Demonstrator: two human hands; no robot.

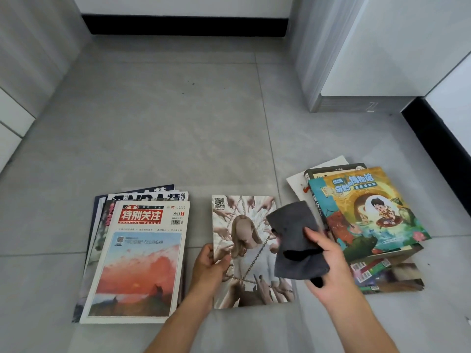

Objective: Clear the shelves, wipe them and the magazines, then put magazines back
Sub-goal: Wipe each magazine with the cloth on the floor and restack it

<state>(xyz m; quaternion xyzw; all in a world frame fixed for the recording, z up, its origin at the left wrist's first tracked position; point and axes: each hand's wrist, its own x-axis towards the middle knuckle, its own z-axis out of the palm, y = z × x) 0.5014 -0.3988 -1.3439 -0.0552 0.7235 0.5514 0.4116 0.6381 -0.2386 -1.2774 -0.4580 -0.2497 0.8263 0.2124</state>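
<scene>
At the lower left of the frame I see a stack of magazines lying on the grey tiled floor, its top cover showing a red title block and a sunset picture; the edges of several others fan out behind it toward the upper left.

Just right of that stack, in the lower centre, my left hand grips the left edge of a single magazine that lies between the two piles, thumb curled over the cover and fingers tucked underneath. Its cover shows a figure ringed by reaching hands and chains.

Over the right part of that cover, my right hand clutches a dark grey cloth, fingers wrapped round the bunched fabric, which hangs across the cover's right side. I cannot tell whether the cloth touches the paper.

At the lower right of the frame sits a second, untidy pile of magazines, topped by a colourful cartoon cover, tilted clockwise.

A white cabinet stands at the upper right.
</scene>
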